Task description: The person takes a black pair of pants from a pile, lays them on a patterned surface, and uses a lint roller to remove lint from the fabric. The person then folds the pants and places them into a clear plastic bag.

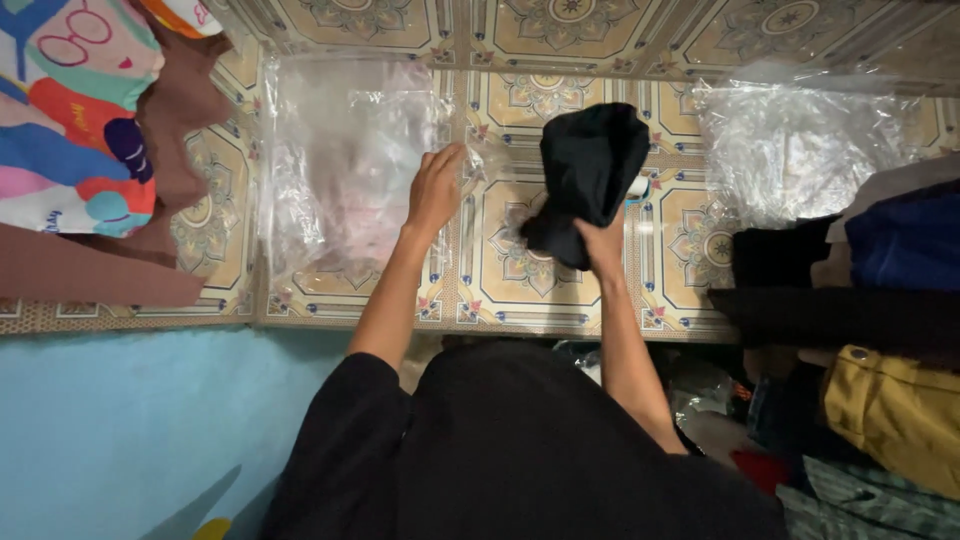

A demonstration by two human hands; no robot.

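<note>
Black garment [592, 165]: bunched into a soft roll and held up off the tiled floor [540, 270], right of centre in the head view.
Right hand [598, 243]: we find its grip closed tight round the lower end of the black garment; the cloth rises above the fist and flops slightly leftward.
Left hand [435, 190]: fingers curled onto the right edge of the clear plastic bag [345, 160]; we judge the grip pinched shut on the film, though the fingertips themselves are hidden from us.
Clear plastic bag: lies flat and crumpled on the floor, left of the garment and apart from it.
Surroundings: a second heap of clear plastic [800, 140] sits at the far right; a stack of folded clothes [870, 290] lies near right; colourful printed fabric [70, 110] covers the left corner.
Handling note: in our judgement the bag mouth wants lifting and spreading wide first, with the garment kept compact so that it does not snag the film.
Risk: thin film may cling or tear if tugged.
</note>
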